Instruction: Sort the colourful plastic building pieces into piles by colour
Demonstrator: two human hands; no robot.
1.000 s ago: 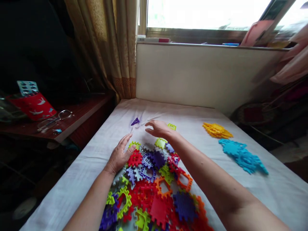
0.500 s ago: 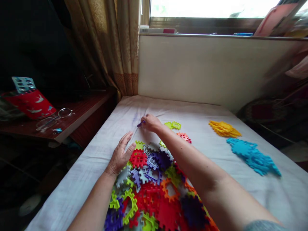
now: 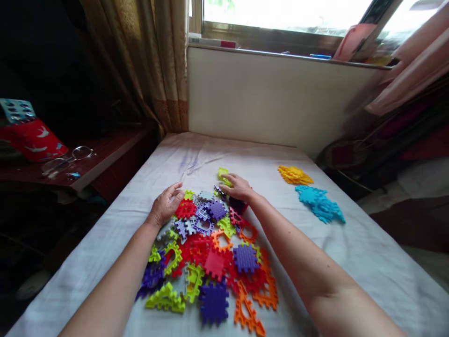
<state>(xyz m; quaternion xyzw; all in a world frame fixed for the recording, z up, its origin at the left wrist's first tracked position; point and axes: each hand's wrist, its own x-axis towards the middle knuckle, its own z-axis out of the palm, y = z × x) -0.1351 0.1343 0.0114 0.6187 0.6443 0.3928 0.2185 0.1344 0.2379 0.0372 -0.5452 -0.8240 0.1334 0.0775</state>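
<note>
A heap of toothed plastic building tiles in purple, red, lime green, orange and grey lies on the pale bedsheet; one purple tile (image 3: 213, 302) is at its near edge. My left hand (image 3: 166, 204) rests at the heap's left side beside a red tile (image 3: 185, 208), fingers loosely bent and apart. At the heap's far end, my right hand (image 3: 238, 188) reaches over a lime green tile (image 3: 223, 173). Its fingers are stretched out and touch or hover just over the green; which one, I cannot tell. Dark tiles lie partly hidden below that hand.
To the right lie a stack of yellow tiles (image 3: 295, 175) and a spread of blue tiles (image 3: 320, 204). On the left, a brown desk (image 3: 105, 150) holds glasses (image 3: 82, 152) and a red container (image 3: 37, 140). A wall (image 3: 245, 93) and curtain (image 3: 171, 70) stand behind.
My right hand has moved right, from the sheet beyond the heap to the lime green tile. The purple piece it held no longer shows in its fingers. The view has shifted.
</note>
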